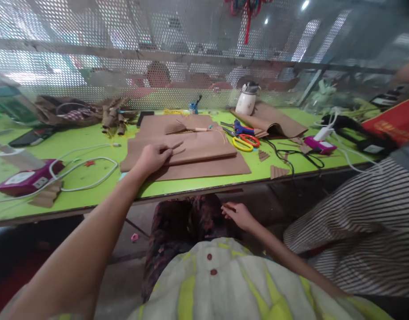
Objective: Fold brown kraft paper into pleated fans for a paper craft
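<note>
My left hand (154, 158) reaches onto the green table (91, 186) and pinches a small folded brown paper piece (176, 147) lying on a stack of brown paper sheets (198, 155). Its fingers are closed on the piece. My right hand (239, 215) rests low on my lap, below the table's front edge, fingers curled together around a thin brown strip that I can barely make out. A folded paper fan on a stick (186, 129) lies further back on the sheets.
Yellow-handled scissors (243, 143) and blue pliers (242, 129) lie right of the sheets, near a white jar (246, 102). A magenta box (26, 181) with white cable sits left. Another person in a striped garment (361, 222) sits at my right. A perforated screen backs the table.
</note>
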### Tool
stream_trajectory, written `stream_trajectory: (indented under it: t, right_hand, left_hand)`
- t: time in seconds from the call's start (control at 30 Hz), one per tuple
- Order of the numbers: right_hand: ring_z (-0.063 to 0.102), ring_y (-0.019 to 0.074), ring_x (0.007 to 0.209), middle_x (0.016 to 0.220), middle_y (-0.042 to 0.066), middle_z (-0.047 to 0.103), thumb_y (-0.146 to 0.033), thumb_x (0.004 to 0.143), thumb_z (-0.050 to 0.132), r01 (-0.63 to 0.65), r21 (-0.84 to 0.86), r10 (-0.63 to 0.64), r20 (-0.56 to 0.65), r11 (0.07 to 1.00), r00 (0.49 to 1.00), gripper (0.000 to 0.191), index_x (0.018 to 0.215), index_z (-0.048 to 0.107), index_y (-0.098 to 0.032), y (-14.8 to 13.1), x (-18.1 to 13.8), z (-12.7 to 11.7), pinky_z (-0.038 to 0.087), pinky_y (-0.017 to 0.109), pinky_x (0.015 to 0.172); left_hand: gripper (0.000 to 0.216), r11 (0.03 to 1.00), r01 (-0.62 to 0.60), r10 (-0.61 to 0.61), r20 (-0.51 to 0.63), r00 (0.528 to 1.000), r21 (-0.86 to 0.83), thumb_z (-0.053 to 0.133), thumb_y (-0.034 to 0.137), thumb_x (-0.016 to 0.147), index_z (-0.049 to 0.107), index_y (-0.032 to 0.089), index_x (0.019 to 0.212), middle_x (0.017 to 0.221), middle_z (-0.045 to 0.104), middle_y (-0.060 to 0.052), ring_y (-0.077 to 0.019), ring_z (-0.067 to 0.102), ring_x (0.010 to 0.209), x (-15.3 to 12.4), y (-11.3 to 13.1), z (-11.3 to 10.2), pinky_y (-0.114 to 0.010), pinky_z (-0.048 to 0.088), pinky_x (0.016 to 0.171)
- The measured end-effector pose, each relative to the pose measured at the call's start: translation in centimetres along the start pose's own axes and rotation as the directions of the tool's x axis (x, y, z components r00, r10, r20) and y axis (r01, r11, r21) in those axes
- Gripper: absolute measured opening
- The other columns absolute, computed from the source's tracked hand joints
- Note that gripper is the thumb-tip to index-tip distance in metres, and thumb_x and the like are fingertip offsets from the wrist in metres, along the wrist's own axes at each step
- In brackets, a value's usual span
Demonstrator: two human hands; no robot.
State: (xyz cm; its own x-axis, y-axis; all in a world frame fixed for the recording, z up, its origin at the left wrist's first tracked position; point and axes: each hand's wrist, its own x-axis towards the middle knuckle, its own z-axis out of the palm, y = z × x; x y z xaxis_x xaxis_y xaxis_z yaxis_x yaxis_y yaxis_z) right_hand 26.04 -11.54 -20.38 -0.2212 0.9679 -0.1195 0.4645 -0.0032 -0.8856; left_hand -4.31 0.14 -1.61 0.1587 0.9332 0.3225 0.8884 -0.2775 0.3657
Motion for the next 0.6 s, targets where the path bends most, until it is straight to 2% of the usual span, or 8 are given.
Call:
stream_trajectory:
  t: [0.13,0.27,0.37,0.43,0.5,0.53,0.57,0.6]
  right_hand:
    - [0.06,0.0125,0.063,0.08,0.004,0.064,-0.036,0.093,0.04,-0.096,-0.054,0.094,-0.05,0.994,0.994,0.031,0.098,0.06,-0.012,0.7,0.4,-0.3,0.05,0.028,0.062]
    - [0.061,0.0173,0.09,0.107,0.007,0.06,-0.032,0.09,0.051,-0.192,-0.172,0.175,-0.111,0.966,0.978,0.028,0.11,0.056,-0.014,2.0,0.1,-2.7,0.051,0.037,0.077]
    - [0.061,0.0223,0.094,0.107,0.012,0.063,-0.028,0.087,0.054,-0.188,-0.275,0.164,-0.107,0.943,0.981,0.029,0.111,0.059,-0.013,1.0,-1.2,-4.4,0.048,0.041,0.082]
    - [0.064,0.0241,0.089,0.096,0.014,0.068,-0.024,0.083,0.057,-0.101,-0.319,0.101,-0.017,0.943,0.995,0.027,0.106,0.065,-0.012,-1.5,-2.5,-4.9,0.048,0.039,0.081]
    - [0.065,0.0202,0.081,0.089,0.007,0.071,-0.023,0.075,0.064,0.044,-0.316,0.002,0.144,0.948,0.99,0.026,0.1,0.069,-0.019,-5.3,-4.2,-4.9,0.049,0.03,0.076]
    - [0.065,0.0183,0.081,0.092,0.003,0.071,-0.025,0.074,0.065,0.143,-0.291,-0.069,0.249,0.946,0.966,0.028,0.102,0.069,-0.024,-7.7,-5.0,-5.0,0.049,0.027,0.075]
    - [0.065,0.0183,0.084,0.096,0.003,0.071,-0.028,0.078,0.062,0.294,-0.251,-0.179,0.395,0.922,0.901,0.031,0.108,0.066,-0.026,-10.1,-5.7,-5.1,0.049,0.027,0.076]
    - [0.064,0.0181,0.085,0.097,0.003,0.07,-0.03,0.081,0.058,0.398,-0.209,-0.267,0.467,0.893,0.843,0.032,0.112,0.064,-0.026,-12.5,-6.0,-5.4,0.049,0.027,0.078]
  left_hand:
    - [0.038,0.998,-0.049,0.047,-0.034,0.998,-0.043,0.041,0.041,0.08,0.068,0.015,0.078,0.07,0.066,-0.006,-0.018,0.055,0.064,-0.4,0.4,-0.4,-0.027,0.037,0.061]
    - [0.037,0.999,-0.017,0.014,-0.063,0.998,-0.046,0.04,0.04,0.08,0.067,0.015,0.076,0.07,0.066,-0.006,-0.018,0.054,0.064,-0.7,0.6,-0.8,-0.028,0.037,0.061]
    - [0.037,0.999,-0.027,0.025,-0.075,0.997,-0.028,0.04,0.039,0.08,0.067,0.015,0.076,0.07,0.067,-0.007,-0.0189,0.054,0.064,-0.8,0.4,-1.1,-0.028,0.037,0.061]
    - [0.036,0.999,-0.046,0.044,-0.073,0.996,-0.02,0.04,0.039,0.08,0.067,0.015,0.073,0.068,0.067,-0.007,-0.019,0.055,0.063,-0.8,0.1,-1.2,-0.028,0.037,0.059]
    - [0.035,0.998,-0.06,0.06,-0.081,0.995,-0.009,0.041,0.038,0.08,0.067,0.015,0.073,0.07,0.067,-0.008,-0.0197,0.056,0.064,-0.7,-0.3,-1.1,-0.028,0.037,0.059]
    - [0.035,0.998,-0.063,0.063,-0.085,0.994,-0.003,0.041,0.038,0.08,0.067,0.015,0.074,0.071,0.067,-0.008,-0.0199,0.056,0.064,-0.6,-0.4,-1.0,-0.028,0.037,0.059]
    - [0.035,0.998,-0.064,0.064,-0.085,0.994,0.001,0.04,0.038,0.08,0.067,0.015,0.075,0.071,0.067,-0.008,-0.02,0.056,0.064,-0.6,-0.6,-0.9,-0.028,0.036,0.059]
    - [0.035,0.998,-0.063,0.063,-0.082,0.995,0.004,0.04,0.038,0.08,0.066,0.015,0.075,0.071,0.067,-0.008,-0.02,0.056,0.064,-0.6,-0.7,-0.8,-0.028,0.036,0.058]
